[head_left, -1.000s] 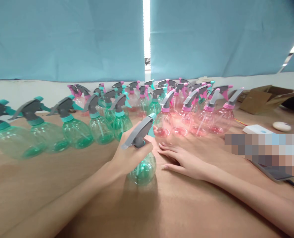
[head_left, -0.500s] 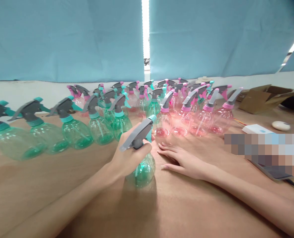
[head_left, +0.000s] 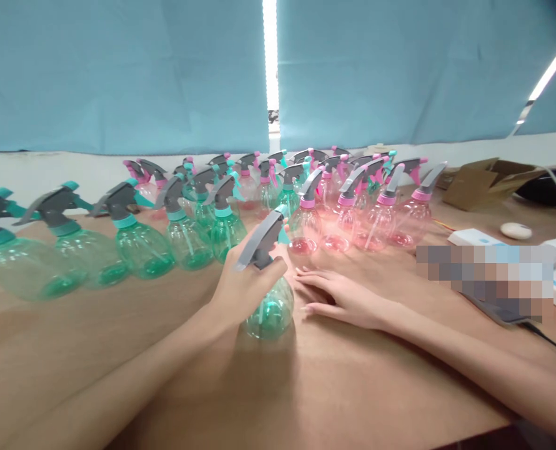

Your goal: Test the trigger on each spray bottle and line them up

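Observation:
A clear green spray bottle point(head_left: 271, 309) with a grey and teal trigger head is gripped around its neck by my left hand point(head_left: 243, 281). It stands close above or on the wooden table point(head_left: 203, 387); the exact contact is hard to see. To its right, my right hand point(head_left: 348, 297) rests on the tabletop, fingers spread and holding nothing. Beyond my left hand runs a row of green spray bottles point(head_left: 144, 250) with teal collars. Just past my right hand, pink spray bottles point(head_left: 306, 228) stand side by side.
More pink and green bottles crowd the back, below a blue curtain point(head_left: 128, 75). On the right are an open cardboard box point(head_left: 484, 184), a white computer mouse point(head_left: 516, 231), white boxes point(head_left: 477, 239) and a dark, partly pixelated device point(head_left: 498, 309) with a cable.
The view has shifted slightly, so more of the white boxes on the right shows. The held spray bottle's head tilts a little differently; my right hand stays spread on the table.

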`<state>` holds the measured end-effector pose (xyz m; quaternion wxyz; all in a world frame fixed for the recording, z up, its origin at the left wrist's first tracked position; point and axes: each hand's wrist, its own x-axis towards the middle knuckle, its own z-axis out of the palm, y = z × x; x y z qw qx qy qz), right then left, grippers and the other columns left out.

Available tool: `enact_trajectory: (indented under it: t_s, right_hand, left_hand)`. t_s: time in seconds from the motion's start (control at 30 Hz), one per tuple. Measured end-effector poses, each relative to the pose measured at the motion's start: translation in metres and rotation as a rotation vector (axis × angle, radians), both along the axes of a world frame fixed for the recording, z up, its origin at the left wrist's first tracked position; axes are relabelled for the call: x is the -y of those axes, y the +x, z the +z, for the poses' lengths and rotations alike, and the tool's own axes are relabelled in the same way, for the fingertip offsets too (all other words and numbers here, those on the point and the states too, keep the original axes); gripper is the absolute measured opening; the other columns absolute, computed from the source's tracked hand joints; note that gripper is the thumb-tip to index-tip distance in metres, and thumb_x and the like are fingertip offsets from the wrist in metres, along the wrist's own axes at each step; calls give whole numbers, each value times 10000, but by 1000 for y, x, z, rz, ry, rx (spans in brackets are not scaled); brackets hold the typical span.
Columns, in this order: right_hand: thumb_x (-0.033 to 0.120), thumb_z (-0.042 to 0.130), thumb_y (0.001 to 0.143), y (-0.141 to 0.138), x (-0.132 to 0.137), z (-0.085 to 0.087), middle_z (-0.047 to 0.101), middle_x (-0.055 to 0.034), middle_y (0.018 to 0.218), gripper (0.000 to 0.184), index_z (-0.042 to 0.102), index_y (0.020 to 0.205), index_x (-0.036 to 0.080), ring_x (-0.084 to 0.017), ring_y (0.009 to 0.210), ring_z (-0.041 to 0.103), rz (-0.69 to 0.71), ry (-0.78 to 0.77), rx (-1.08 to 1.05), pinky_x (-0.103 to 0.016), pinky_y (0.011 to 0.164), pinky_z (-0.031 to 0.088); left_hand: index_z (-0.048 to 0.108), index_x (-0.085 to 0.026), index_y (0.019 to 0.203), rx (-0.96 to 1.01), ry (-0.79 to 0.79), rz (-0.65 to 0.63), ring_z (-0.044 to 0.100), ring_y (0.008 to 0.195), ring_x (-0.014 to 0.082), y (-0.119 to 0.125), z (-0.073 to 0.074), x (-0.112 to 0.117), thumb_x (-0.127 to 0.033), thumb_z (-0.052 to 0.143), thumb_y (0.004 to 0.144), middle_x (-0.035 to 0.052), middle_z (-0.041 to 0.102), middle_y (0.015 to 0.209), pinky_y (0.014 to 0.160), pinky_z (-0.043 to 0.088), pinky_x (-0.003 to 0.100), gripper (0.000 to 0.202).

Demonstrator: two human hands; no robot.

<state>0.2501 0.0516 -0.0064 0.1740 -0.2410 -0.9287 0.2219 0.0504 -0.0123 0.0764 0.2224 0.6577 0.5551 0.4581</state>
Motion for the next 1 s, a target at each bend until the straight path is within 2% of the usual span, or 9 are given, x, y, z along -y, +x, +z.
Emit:
enact_trajectory:
  t_s: [0.17, 0.3, 0.37, 0.57, 0.67, 0.73, 0.8, 0.9, 1.0]
  right_hand:
    - [491, 568, 884, -8, 29, 12, 556, -131, 1334, 628, 358, 1416, 232, -297, 1205, 541, -39, -55, -120, -476, 980, 452]
    - [577, 673, 760, -22, 52, 25, 463, -135, 1417, 887, 231, 1458, 256, -333, 1267, 477, -119, -24, -208, -495, 981, 445]
    - [609, 690, 720, -32, 57, 30, 479, -138, 1390, 937, 220, 1447, 250, -338, 1252, 488, -160, 2, -260, -493, 961, 460]
    - [591, 589, 810, -69, 60, 34, 523, -150, 1279, 707, 323, 1357, 232, -358, 1192, 513, -274, 96, -354, -515, 888, 484]
    - [565, 585, 823, -77, 54, 35, 547, -145, 1211, 636, 377, 1314, 218, -350, 1122, 542, -295, 147, -330, -516, 871, 482]
    - [563, 588, 819, -78, 45, 37, 559, -152, 1160, 580, 443, 1239, 189, -349, 1102, 529, -328, 218, -305, -517, 879, 466]
    - [580, 597, 801, -80, 31, 40, 564, -169, 1083, 538, 516, 1115, 152, -355, 1059, 516, -400, 289, -237, -518, 861, 456]
    - [566, 673, 737, -86, 9, 45, 559, -175, 998, 526, 567, 989, 117, -350, 996, 507, -499, 324, -117, -483, 807, 459]
    - [507, 720, 707, -95, -11, 48, 575, -149, 999, 529, 572, 1047, 131, -335, 999, 502, -514, 323, -105, -446, 787, 450]
  left_hand:
    - [589, -256, 1049, -6, 56, -9, 570, 782, 172, -3, -9, -5, -189, 552, 768, -14, 596, 828, 689, 438, 296, 292]
    - [547, -256, 1126, 11, 97, -13, 562, 782, 150, -2, -10, -6, -203, 588, 764, -21, 578, 865, 706, 448, 283, 368]
    - [534, -245, 1113, 20, 101, -2, 554, 786, 147, 1, -9, -4, -219, 610, 760, -17, 565, 882, 708, 450, 282, 362]
    - [463, -242, 1178, 37, 58, -64, 566, 949, 201, 1, -2, 1, -345, 645, 780, 39, 567, 1069, 815, 460, 346, 450]
    - [390, -234, 1280, 59, 23, -70, 516, 1146, 238, -11, -5, 9, -382, 638, 792, 96, 505, 1279, 961, 420, 405, 567]
    - [356, -214, 1324, 38, 7, -35, 434, 1268, 248, -24, -13, 18, -394, 603, 821, 121, 449, 1370, 1047, 357, 432, 588]
    - [362, -199, 1322, -53, -2, 28, 427, 1281, 258, -38, -27, 26, -408, 580, 839, 124, 459, 1365, 1057, 349, 453, 569]
    - [452, -194, 1231, -278, 41, 132, 473, 1220, 274, -56, -52, 31, -327, 569, 836, 103, 520, 1260, 1038, 356, 483, 432]
    - [520, -183, 1137, -404, 12, 102, 533, 1104, 269, -65, -69, 28, -226, 507, 849, 90, 558, 1151, 965, 407, 474, 291]
